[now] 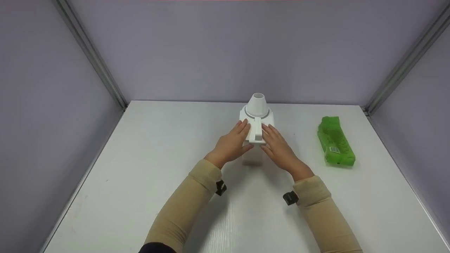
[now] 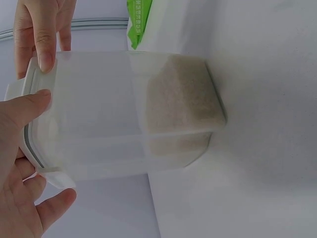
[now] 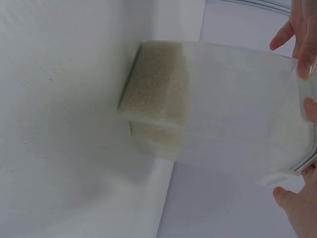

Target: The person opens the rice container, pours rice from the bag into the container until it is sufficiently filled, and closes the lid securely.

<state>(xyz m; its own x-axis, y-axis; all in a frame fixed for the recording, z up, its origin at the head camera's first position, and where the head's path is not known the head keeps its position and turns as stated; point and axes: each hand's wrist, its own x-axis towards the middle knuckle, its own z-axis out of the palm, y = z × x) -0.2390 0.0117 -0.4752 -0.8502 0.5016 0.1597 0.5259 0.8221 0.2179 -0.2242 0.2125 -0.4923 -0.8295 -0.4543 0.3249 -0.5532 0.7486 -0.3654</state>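
A tall translucent storage container (image 2: 94,109) stands upright on the table, with pale rice-like grain (image 2: 178,94) in its lower part. Its white lid (image 1: 268,120) carries a cone-shaped cap (image 1: 256,106) at the far end and a raised white bar at the near end. From the left side, my left hand (image 1: 230,144) presses on the lid, its fingers extended over the top and its thumb at the near rim. Mirroring it, my right hand (image 1: 280,149) touches the lid's right side with straight fingers. Part of the lid is hidden beneath both hands.
A bright green plastic package (image 1: 334,140) with a barcode label lies on the right of the white table (image 1: 151,147). Grey-white panels enclose the table at the back (image 1: 211,52) and on both sides, with metal posts in the corners.
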